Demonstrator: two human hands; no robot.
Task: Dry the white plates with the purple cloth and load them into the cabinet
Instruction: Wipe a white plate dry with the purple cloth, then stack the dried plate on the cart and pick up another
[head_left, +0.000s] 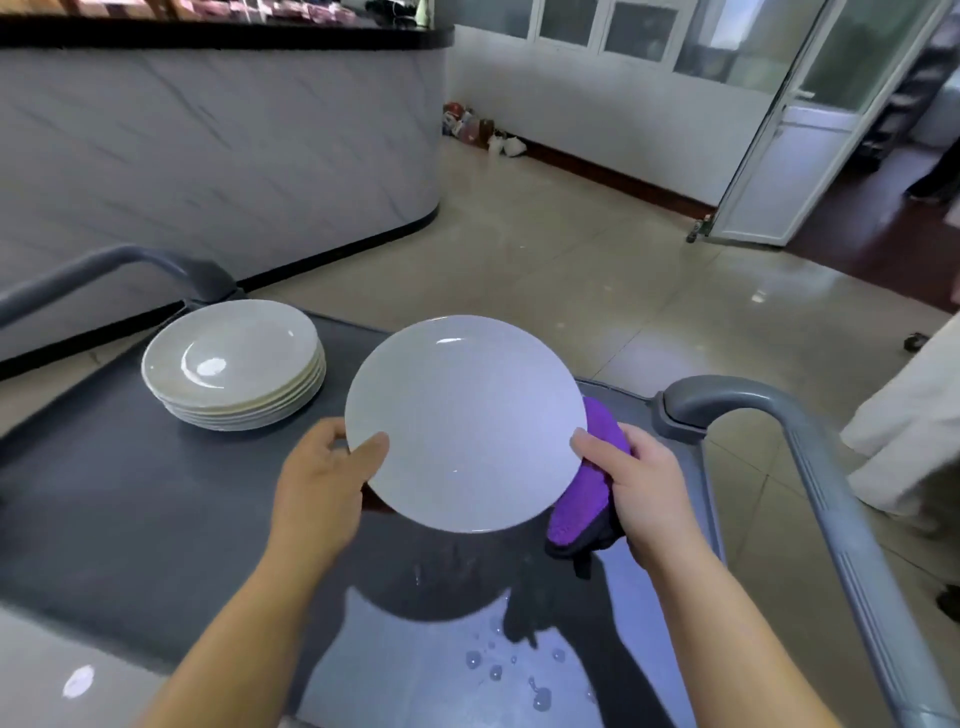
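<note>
While both hands hold it up, one white plate (465, 415) hangs in the air over the dark cart (104, 493), face up and tipped a little toward the person. The left hand (319, 483) grips the rim at about 8 o'clock on the plate, with the thumb on top and the fingers curled under. The right hand (639, 483) grips the rim at about 4 o'clock. Its thumb lies on the top of the plate, and its fingers go under the plate, out of sight. The purple cloth (584, 504) sits bunched between this hand and the bottom of the plate, and one end hangs down.

The plate is round, so it has no long side. What matters is that the cloth is under the plate at the 4 o'clock edge, and the top face is bare. I think the drying is going on now. To wipe the top, the right hand would have to bring the cloth up and over from that edge, while the left hand holds the plate alone.

More plates wait. A stack of plates (234, 364) sits on the cart at 10 o'clock from the held plate, nearer the left hand. Water drops (519, 670) lie on the cart at 6 o'clock, so wet fingers could slip. No cabinet shows here.
</note>
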